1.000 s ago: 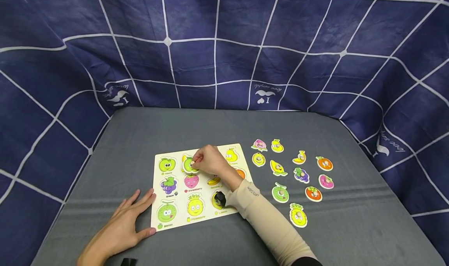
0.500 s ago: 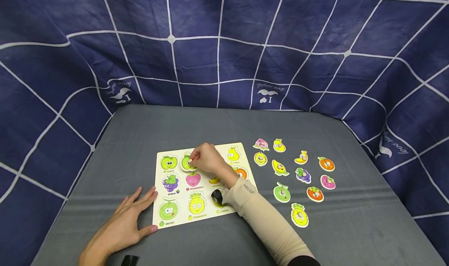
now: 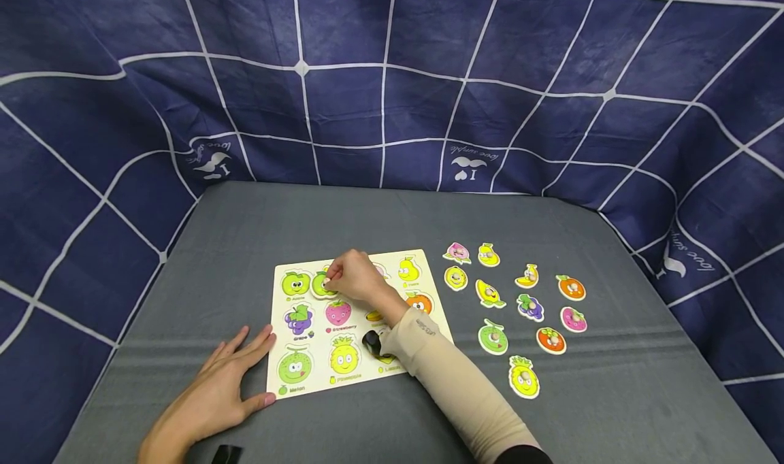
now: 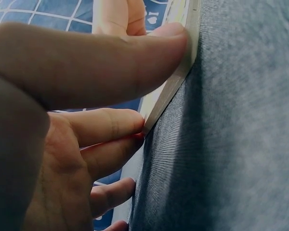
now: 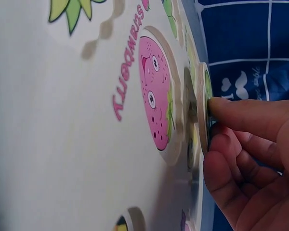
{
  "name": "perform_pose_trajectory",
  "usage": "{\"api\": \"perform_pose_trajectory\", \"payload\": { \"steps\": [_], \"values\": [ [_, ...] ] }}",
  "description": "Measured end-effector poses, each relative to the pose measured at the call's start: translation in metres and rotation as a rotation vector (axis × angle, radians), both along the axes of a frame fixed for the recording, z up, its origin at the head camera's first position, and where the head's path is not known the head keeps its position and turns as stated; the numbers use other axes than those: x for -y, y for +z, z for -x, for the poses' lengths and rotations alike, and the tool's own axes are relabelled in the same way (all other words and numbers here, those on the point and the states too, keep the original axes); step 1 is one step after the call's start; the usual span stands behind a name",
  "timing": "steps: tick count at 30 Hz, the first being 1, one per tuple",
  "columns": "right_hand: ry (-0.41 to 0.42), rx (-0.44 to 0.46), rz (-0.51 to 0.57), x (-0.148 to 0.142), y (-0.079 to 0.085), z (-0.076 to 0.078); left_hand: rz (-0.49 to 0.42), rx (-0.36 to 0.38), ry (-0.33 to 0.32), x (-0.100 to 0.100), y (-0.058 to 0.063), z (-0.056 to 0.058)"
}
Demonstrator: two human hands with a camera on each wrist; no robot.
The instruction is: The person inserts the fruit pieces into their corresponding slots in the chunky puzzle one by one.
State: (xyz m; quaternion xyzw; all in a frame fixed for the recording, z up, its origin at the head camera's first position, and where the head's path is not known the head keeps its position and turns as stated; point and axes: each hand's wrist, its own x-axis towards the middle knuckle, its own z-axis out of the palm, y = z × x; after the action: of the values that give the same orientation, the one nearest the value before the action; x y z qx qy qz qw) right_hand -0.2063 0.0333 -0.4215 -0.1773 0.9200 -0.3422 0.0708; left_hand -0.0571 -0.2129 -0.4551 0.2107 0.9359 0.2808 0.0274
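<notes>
A pale wooden fruit puzzle board (image 3: pixel 320 362) lies on the table, printed with fruits in shallow recesses. At its top row, my right hand (image 3: pixel 360 278) pinches the knob of a green apple puzzle piece (image 3: pixel 320 286). In the right wrist view this wooden piece (image 5: pixel 202 110) stands edge-on, raised off the board, just beyond the strawberry recess (image 5: pixel 154 91). My left hand (image 3: pixel 214 389) is spread at the board's left side, its thumb and fingertips against the edge. The left wrist view has the thumb (image 4: pixel 111 65) at the board's side edge (image 4: pixel 171 86).
Several loose knobbed pieces lie right of the board, including a pineapple (image 3: pixel 524 377), a melon (image 3: pixel 493 337), grapes (image 3: pixel 530 308) and a peach (image 3: pixel 456 252). A dark blue grid-patterned cloth (image 3: pixel 416 96) walls the back and sides of the grey table (image 3: pixel 380 219).
My right hand has shifted slightly left with the apple piece, moving it towards the printed apple at the board's upper left. My left hand stays at the board's edge.
</notes>
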Motion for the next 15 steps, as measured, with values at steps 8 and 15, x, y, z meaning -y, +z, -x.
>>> {"api": "perform_pose_trajectory", "payload": {
  "steps": [8, 15],
  "values": [
    [-0.002, 0.009, -0.01, 0.005, -0.002, 0.003, -0.001, -0.004, -0.003, 0.0, 0.001, 0.0],
    [0.005, 0.023, 0.015, 0.011, -0.002, 0.004, -0.003, -0.013, -0.005, 0.0, -0.001, -0.001]
  ]
}}
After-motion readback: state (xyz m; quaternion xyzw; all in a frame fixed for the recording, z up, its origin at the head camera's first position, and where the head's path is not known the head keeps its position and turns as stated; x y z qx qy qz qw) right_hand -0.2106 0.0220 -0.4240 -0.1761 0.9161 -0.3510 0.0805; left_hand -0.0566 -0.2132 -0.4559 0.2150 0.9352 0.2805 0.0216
